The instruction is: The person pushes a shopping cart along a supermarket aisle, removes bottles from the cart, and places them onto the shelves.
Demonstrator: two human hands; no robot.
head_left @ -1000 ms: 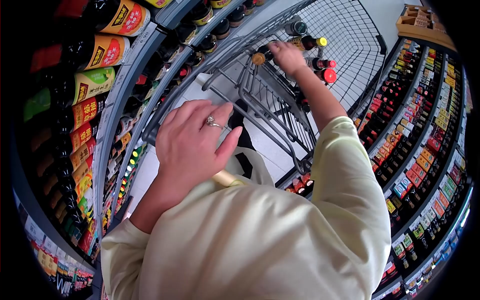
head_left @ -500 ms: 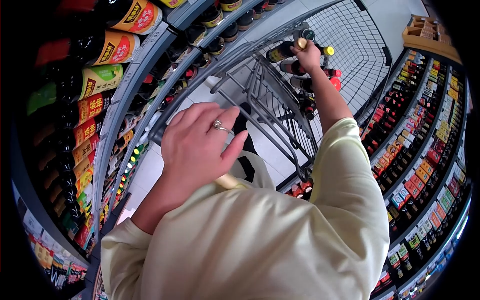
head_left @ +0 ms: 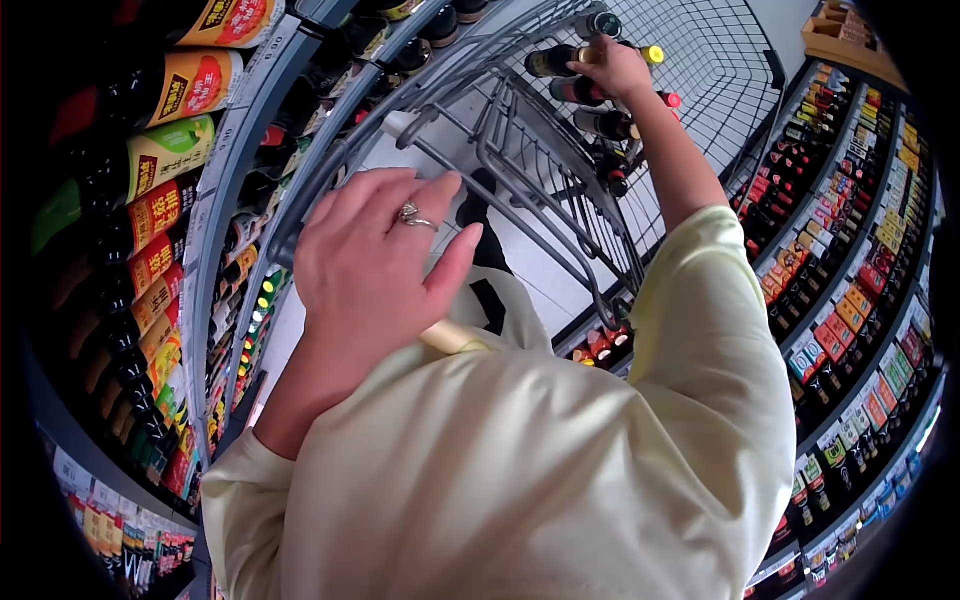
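Inside the wire shopping cart [head_left: 720, 110], my right hand [head_left: 615, 70] has its fingers around the neck end of a dark bottle [head_left: 550, 62]. That bottle lies on its side; part of its neck is hidden by the hand. Other dark bottles [head_left: 603, 123] lie just below, and another bottle [head_left: 600, 25] is beyond the hand. My left hand [head_left: 375, 250], with a ring on one finger, lies over the cart's handle near my body. Its thumb is apart, and its fingertips curl down out of sight. A pale yellow bar end [head_left: 452, 336] shows beneath the wrist.
On the left, a shelf [head_left: 225, 150] holds rows of dark bottles with bright labels [head_left: 195, 85]. Shelves of small bottles and boxes [head_left: 840, 310] curve along the right. A cardboard display [head_left: 838, 35] stands at the far right. The cart's grey folding frame [head_left: 540, 190] crosses the middle.
The bottle in my right hand has gone from showing its gold cap towards me to lying flatter among the others. My left hand stays on the handle. The view has shifted slightly.
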